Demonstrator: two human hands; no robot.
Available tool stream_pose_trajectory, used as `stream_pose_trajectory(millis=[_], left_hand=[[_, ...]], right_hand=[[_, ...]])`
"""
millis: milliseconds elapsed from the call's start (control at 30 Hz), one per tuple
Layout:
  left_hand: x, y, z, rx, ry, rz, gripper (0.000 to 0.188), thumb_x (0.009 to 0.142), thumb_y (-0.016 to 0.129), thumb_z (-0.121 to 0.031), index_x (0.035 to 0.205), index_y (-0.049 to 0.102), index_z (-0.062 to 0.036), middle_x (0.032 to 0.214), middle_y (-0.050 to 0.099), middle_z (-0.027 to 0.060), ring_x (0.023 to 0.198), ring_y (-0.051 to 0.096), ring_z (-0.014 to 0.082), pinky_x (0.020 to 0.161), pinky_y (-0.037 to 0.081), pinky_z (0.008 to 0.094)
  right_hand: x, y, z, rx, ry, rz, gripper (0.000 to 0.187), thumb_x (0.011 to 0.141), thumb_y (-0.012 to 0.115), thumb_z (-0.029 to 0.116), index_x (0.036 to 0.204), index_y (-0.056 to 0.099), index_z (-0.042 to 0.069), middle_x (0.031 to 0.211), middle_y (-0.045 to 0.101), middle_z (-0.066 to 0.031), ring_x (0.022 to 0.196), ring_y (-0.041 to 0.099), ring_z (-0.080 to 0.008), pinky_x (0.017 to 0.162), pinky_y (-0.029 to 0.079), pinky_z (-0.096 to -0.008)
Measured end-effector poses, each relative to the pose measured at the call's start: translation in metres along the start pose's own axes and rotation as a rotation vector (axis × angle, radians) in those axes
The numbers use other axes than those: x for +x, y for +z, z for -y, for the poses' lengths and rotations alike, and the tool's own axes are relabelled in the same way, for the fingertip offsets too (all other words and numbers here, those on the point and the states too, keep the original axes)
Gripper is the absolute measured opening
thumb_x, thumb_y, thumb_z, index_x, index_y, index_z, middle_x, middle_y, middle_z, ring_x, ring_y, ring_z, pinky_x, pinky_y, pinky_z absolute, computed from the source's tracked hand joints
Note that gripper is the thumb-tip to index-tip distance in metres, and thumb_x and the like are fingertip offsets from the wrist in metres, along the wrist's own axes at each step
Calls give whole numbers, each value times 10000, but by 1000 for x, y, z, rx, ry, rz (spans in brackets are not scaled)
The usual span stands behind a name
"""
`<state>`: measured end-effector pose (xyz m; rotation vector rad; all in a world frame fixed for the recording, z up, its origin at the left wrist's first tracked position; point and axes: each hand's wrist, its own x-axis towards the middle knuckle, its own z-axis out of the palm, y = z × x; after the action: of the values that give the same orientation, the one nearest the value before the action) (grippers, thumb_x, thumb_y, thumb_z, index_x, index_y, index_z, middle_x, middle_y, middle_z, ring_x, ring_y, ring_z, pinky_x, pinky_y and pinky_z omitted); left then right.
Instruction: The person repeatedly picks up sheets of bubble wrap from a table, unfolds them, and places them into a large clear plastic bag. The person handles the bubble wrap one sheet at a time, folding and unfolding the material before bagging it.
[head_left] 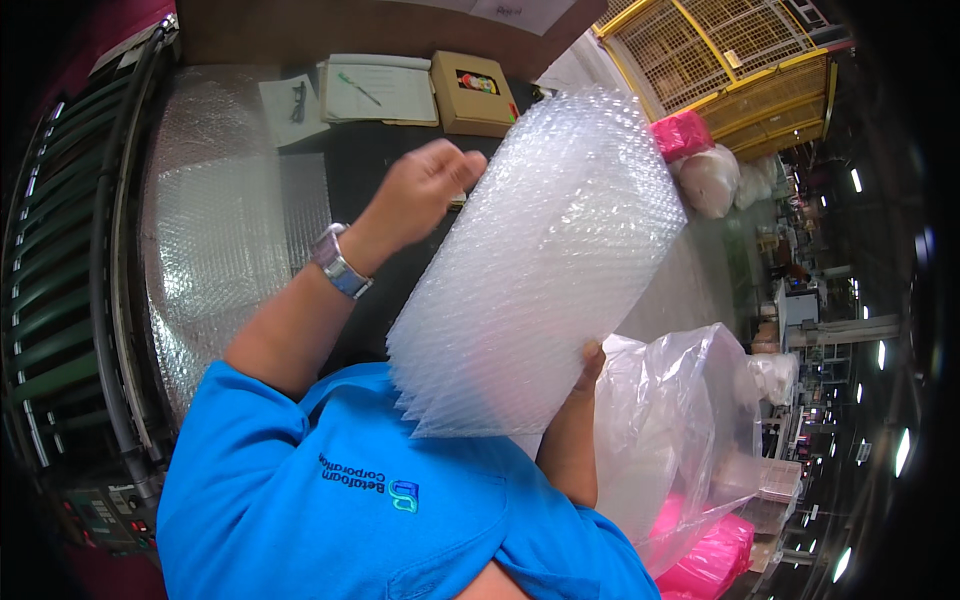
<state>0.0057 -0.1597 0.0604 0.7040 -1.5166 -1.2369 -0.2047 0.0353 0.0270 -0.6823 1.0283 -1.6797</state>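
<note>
A thick stack of clear bubble wrap sheets (550, 250) hangs tilted in front of my chest, its lower corners fanned out in layers. My right hand (588, 372) grips the lower right edge, thumb on the near face and the other fingers hidden behind. At the upper left edge is my left hand (432, 188), curled closed and slightly blurred; I cannot see whether the fingers pinch anything. A metal watch (341, 261) circles my left wrist. More bubble wrap sheets (220, 220) lie flat on the dark table (365, 155) at the left.
Along the table's far side are a cardboard box (473, 92), papers with a green pen (358, 88) and a sheet with a dark object (297, 103). A roller rack (70, 260) borders the left. At right are a clear plastic bag (670, 400), pink bundles (705, 560) and a yellow cage (720, 70).
</note>
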Motion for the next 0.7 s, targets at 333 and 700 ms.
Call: stream_pose_trajectory(millis=[333,700], left_hand=[[-5,17,-3,-477,-168,-101,313,924,449,-283,673,425,-98,577,356,-53,482,324,36,422,283,185],[8,9,0,108,105,-5,346,917,443,-336,711,463,-59,574,407,1,512,364,75,473,339,229]], right_hand=[[-1,-16,-7,-33,-18,-5,842,607,711,483,1243,376,44,1136,491,-142,1004,510,-298,813,481,-412],[1,-12,-6,-21,9,26,808,621,710,373,1250,349,17,1138,482,-152,1013,507,-289,827,465,-399]])
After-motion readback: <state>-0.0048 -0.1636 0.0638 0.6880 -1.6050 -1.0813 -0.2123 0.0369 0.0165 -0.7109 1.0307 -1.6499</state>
